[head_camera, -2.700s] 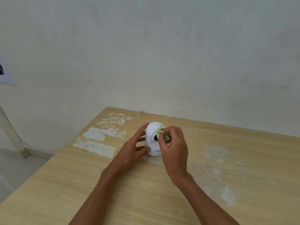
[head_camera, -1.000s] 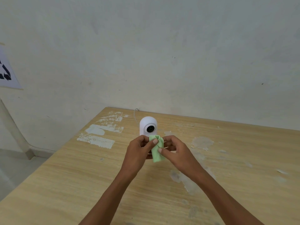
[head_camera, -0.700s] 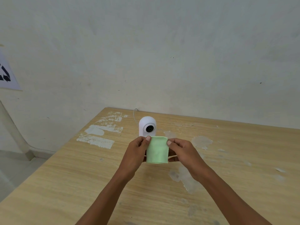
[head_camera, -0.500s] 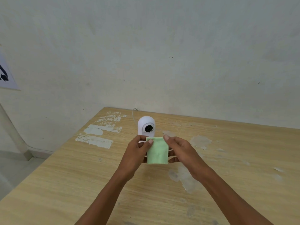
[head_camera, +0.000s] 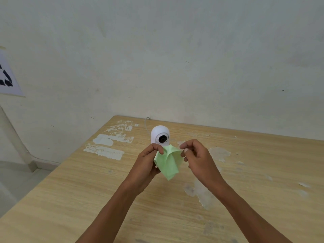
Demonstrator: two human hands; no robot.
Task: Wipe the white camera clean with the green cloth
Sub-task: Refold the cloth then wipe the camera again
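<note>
The white camera point(head_camera: 159, 136) stands upright on the wooden table point(head_camera: 87, 186) near its far edge, its dark round lens facing me. In front of it, held above the table, hangs the small green cloth point(head_camera: 168, 163), loosely folded with one corner pointing down. My left hand point(head_camera: 146, 163) pinches the cloth's top left edge between thumb and fingers. My right hand point(head_camera: 198, 159) grips the top right edge, fingers curled. Both hands are apart from the camera, whose lower part is hidden behind them and the cloth.
A thin white cable point(head_camera: 146, 122) runs from behind the camera to the wall. The table top has white worn patches point(head_camera: 107, 145) at the left and scuffed spots point(head_camera: 201, 195) at the right. A paper sign point(head_camera: 7, 79) hangs on the left wall.
My right hand left the camera's lens and my left hand let go of its body. Both hands drew back, spread the cloth flat, and now it is folding and drooping between them.
</note>
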